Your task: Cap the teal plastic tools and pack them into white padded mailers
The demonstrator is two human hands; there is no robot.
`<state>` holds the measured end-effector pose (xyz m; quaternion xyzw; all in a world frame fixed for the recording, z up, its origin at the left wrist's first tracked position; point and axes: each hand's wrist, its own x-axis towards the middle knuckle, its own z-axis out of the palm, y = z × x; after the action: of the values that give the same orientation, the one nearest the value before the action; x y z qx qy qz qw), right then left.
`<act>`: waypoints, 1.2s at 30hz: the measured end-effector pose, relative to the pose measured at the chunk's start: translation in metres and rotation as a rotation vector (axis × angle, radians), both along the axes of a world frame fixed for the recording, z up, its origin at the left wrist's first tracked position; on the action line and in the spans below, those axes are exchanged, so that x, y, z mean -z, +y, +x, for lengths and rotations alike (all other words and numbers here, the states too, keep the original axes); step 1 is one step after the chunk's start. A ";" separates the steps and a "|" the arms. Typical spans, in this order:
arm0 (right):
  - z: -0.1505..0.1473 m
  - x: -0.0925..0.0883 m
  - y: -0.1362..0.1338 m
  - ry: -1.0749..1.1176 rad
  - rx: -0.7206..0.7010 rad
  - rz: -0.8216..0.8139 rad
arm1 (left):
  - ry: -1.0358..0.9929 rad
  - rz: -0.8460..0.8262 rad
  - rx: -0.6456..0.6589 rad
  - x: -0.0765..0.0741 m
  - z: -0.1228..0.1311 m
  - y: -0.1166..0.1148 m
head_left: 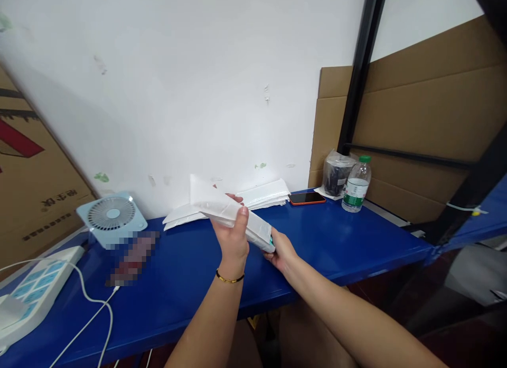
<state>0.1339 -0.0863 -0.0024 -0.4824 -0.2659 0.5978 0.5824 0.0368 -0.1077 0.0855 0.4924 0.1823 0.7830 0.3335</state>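
Note:
A white padded mailer [222, 207] is held tilted above the table, its flap end up and to the left. My left hand [232, 238] is closed around the middle of it, thumb on top. At its lower right end, my right hand [282, 247] is closed on the mailer, with part of its fingers hidden. A bit of something teal [271, 241] shows at that end beside the right fingers; what it is cannot be made out. Behind the hands, more white mailers [267, 192] lie in a stack on the table.
The blue table [332, 241] bears a light-blue fan [113, 215], a white power strip [43, 283] with cables, and a blurred-out item [134, 257] at left. Rightward lie a phone [307, 198], a water bottle [357, 186] and a bagged dark object [335, 175]. A black post [362, 67] stands behind.

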 end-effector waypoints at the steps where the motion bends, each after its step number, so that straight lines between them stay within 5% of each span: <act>1: 0.002 -0.001 0.005 -0.114 0.005 0.022 | -0.020 0.008 -0.021 0.000 -0.002 0.002; 14: 0.093 0.009 0.058 -1.024 0.321 0.174 | -0.023 0.059 -0.235 -0.003 -0.063 0.031; 16: 0.094 0.012 0.060 -1.149 0.310 0.209 | 0.142 0.035 -0.233 -0.008 -0.075 0.037; 19: 0.090 0.017 0.061 -1.285 0.270 0.257 | 0.694 -0.024 -0.157 -0.011 -0.093 0.050; 22: 0.087 0.021 0.061 -1.379 0.215 0.299 | 1.340 -0.065 -0.045 0.003 -0.107 0.066; 25: 0.086 0.023 0.062 -1.428 0.160 0.332 | 1.710 -0.176 0.035 0.033 -0.116 0.081; 30: 0.088 0.021 0.063 -1.419 0.049 0.368 | 1.803 -0.184 0.058 0.075 -0.130 0.100; 36: 0.100 0.012 0.067 -1.311 -0.214 0.440 | 1.754 -0.168 -0.203 0.080 -0.149 0.124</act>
<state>0.2339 -0.0197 -0.0146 -0.5855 -0.7234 0.1700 0.3240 -0.1125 0.0165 0.0051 0.8706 0.4721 0.1333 0.0376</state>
